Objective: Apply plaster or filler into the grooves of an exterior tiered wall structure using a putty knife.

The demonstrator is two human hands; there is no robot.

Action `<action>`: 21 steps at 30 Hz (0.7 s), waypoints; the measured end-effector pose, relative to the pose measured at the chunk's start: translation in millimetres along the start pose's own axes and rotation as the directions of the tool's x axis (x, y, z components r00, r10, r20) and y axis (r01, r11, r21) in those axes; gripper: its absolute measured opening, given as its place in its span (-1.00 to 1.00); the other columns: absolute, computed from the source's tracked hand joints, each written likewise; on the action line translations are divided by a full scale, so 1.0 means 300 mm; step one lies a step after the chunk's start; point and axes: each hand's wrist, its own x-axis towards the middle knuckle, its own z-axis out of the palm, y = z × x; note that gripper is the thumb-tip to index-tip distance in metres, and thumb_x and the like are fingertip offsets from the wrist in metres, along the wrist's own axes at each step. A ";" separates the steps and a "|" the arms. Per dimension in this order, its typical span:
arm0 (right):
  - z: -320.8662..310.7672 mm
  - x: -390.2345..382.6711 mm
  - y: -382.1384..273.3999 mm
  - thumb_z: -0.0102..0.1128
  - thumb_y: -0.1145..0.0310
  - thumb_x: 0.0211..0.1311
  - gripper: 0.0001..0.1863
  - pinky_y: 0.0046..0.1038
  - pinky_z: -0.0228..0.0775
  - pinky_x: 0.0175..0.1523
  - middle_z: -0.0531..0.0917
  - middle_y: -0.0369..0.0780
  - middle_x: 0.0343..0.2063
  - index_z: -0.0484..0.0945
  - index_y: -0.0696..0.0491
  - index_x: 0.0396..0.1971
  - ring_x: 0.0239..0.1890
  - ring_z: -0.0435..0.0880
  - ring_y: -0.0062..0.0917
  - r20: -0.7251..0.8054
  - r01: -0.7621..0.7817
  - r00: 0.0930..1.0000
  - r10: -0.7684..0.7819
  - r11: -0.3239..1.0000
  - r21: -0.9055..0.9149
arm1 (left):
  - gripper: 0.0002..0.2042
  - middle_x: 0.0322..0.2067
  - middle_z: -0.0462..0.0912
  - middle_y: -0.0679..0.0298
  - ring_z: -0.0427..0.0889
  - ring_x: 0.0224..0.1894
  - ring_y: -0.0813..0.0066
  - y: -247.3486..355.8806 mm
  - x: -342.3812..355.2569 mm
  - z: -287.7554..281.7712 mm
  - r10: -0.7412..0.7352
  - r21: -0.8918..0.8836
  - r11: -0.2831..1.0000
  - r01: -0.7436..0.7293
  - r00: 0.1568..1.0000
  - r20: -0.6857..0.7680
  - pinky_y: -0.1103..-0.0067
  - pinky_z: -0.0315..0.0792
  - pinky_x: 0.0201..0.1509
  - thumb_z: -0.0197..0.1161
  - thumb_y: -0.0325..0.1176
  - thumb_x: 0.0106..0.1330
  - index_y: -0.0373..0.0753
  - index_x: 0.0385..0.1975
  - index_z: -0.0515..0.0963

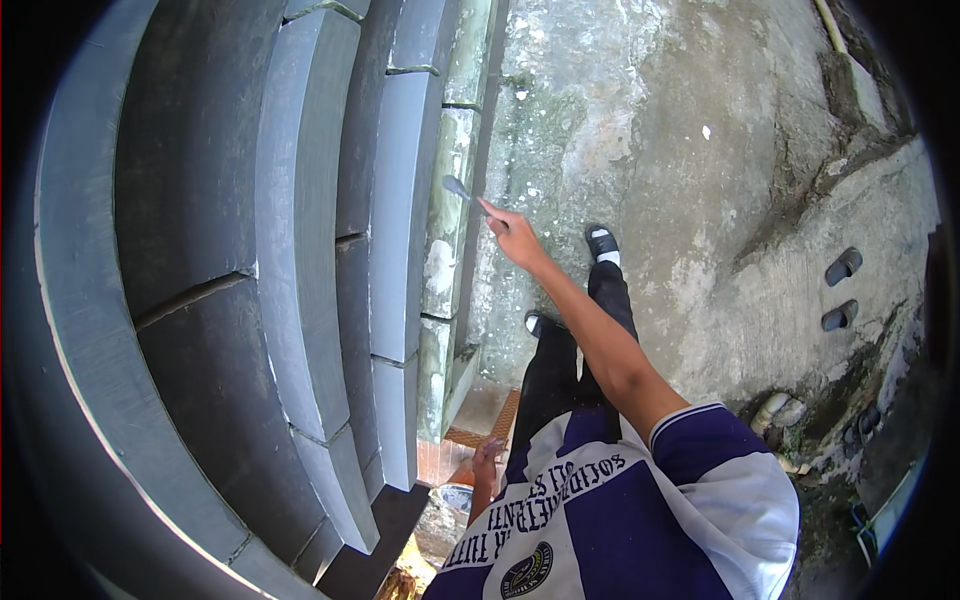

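Observation:
My right hand (510, 230) grips the handle of a grey flat-ended tool, perhaps a scraper or brush (456, 188), its end against or just over a mottled pale-green, white-flecked ledge (450, 238). My left hand (486, 460) hangs low beside my dark trousers, fingers loosely bent and apparently holding nothing. Left of the mottled ledge rise long grey-painted ledges (400, 220) in stepped rows, with darker grey faces (190, 190) between them and joints across them.
My sandalled feet stand on stained concrete ground (600, 120). To the right are loose dark sandals (840, 268), a broken concrete edge (850, 190) and pipe fittings (775, 412). An orange-brown patterned mat or grate (465, 437) and a container (455, 497) lie below the ledges.

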 end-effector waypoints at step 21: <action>0.080 -0.021 0.085 -0.11 0.40 0.28 -0.51 -0.47 0.37 -0.19 0.59 -0.17 -0.38 0.19 -0.19 0.22 -0.39 0.54 -0.45 0.270 0.027 0.961 -0.056 0.994 0.108 | -0.71 -0.14 0.56 0.20 0.59 -0.22 0.37 -0.037 -0.091 0.124 -0.095 0.066 0.993 0.099 0.994 -0.062 0.52 0.41 -0.24 0.02 -0.26 0.30 -0.26 -0.06 0.43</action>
